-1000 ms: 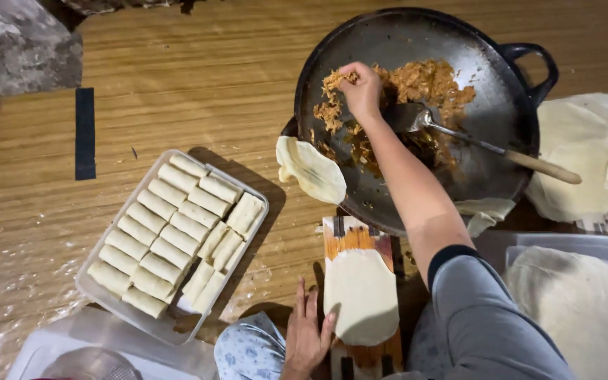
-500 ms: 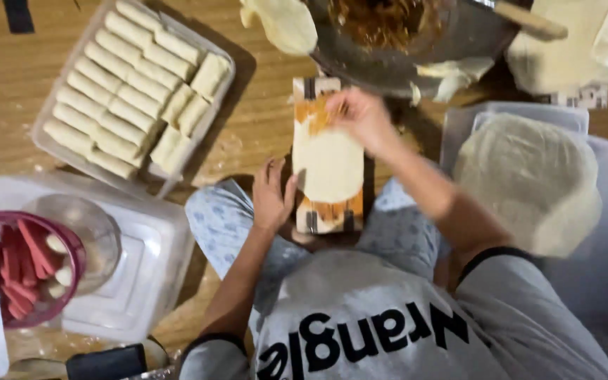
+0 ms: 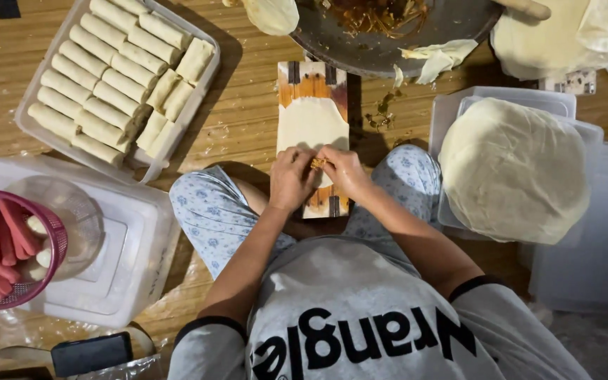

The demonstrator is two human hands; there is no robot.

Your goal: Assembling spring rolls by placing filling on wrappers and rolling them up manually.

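Wooden floor (image 3: pixel 247 127) everywhere underneath, crowded on three sides, with bare strips only between the tray and the board and just right of the board. At far right, stacked clear containers (image 3: pixel 592 239), edges running out of view. On them, a big pale stack of round wrappers (image 3: pixel 511 169), near the right forearm. At lower left, a white lidded box (image 3: pixel 117 246) carrying a clear bowl (image 3: pixel 78 211) and a red basket (image 3: pixel 15 246) of orange sticks, cut by the left border. At upper left, a clear tray (image 3: pixel 205 88) packed with rows of finished pale rolls (image 3: pixel 107 77), its near corner just beside the left knee. At top, a dark wok (image 3: pixel 381 42) with brown shredded filling, rim partly overhanging the board's far end, mostly cut by the top edge.

Between the knees, a narrow wooden board (image 3: pixel 311 84), lengthwise away from the body. On it, a thin cream wrapper (image 3: pixel 311 123), smooth, covering the board's middle. On the wrapper's near end, a small clump of orange-brown filling (image 3: pixel 318 163), shredded and moist-looking.

Left hand (image 3: pixel 291 179) and right hand (image 3: pixel 346 172) side by side, touching at the near edge of the wrapper, fingertips drawn together and pinched on the filling and wrapper edge.
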